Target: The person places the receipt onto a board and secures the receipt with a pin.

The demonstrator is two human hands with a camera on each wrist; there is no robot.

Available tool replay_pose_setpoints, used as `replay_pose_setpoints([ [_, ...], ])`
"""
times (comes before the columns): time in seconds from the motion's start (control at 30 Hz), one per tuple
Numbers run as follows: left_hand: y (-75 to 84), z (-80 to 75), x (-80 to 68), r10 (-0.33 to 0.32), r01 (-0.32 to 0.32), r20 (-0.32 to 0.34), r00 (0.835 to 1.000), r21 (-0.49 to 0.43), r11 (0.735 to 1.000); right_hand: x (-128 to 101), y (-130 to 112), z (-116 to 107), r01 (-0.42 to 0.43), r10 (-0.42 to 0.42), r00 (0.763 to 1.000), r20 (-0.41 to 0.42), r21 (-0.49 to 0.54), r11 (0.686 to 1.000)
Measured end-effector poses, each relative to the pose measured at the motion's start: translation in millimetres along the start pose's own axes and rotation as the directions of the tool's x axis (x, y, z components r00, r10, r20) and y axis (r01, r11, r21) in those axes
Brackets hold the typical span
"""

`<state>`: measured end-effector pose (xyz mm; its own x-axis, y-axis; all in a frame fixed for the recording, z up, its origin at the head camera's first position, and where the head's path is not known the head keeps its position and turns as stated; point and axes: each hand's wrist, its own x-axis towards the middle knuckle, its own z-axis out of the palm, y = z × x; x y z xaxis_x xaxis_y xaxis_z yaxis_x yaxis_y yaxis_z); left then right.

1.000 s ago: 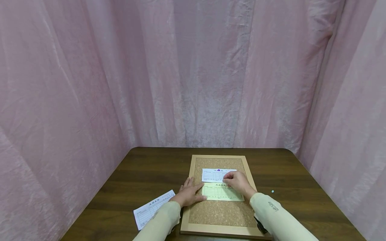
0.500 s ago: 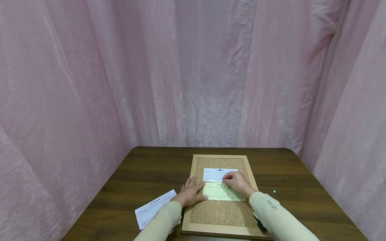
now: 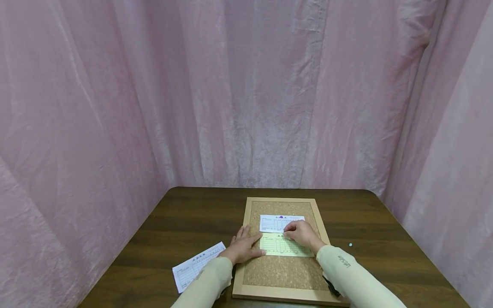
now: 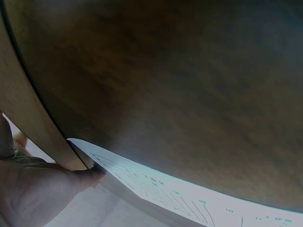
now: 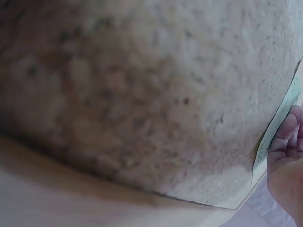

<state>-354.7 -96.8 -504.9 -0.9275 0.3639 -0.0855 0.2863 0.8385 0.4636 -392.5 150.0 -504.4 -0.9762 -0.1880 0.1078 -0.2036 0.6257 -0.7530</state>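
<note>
Your left hand (image 3: 242, 248) lies flat, fingers spread, on the yellow slip (image 3: 285, 247); right hand (image 3: 303, 233) looks like it's pinching something at its top edge. Ease off left and the slip probably skews under your fingertips.

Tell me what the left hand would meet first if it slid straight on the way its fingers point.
Probably the yellow slip: the left hand lies flat, fingertips already at its left edge on the cork board.
</note>
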Motion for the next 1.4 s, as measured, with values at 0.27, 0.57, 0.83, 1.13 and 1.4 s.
replay_pose_setpoints([
  [0.27, 2.2, -0.2, -0.8, -0.005, 0.005, 0.004, 1.000, -0.006, 1.000, -0.7, 0.3, 1.7, 0.016, -0.017, 1.000, -0.012, -0.049, 0.999],
  [0.57, 3.5, -1.0, -1.8, -0.008, 0.008, 0.010, 1.000, -0.012, 1.000, 1.2, 2.1, 2.8, 0.020, -0.021, 1.000, -0.016, -0.085, 0.996],
  [0.83, 3.8, -0.8, -2.4, -0.006, 0.006, 0.011, 1.000, -0.014, 1.000, 0.6, 3.5, 3.7, 0.017, -0.018, 1.000, -0.023, -0.072, 0.997],
  [1.13, 4.4, -1.1, -3.5, 0.003, -0.003, 0.005, 1.000, -0.011, 1.000, -1.1, 3.1, 4.3, -0.024, 0.022, 0.999, -0.031, -0.034, 0.999],
  [1.4, 4.5, -1.9, -3.6, -0.002, 0.002, 0.004, 1.000, -0.010, 1.000, 0.2, 2.1, 3.1, -0.048, 0.047, 0.999, -0.028, -0.032, 0.998],
])
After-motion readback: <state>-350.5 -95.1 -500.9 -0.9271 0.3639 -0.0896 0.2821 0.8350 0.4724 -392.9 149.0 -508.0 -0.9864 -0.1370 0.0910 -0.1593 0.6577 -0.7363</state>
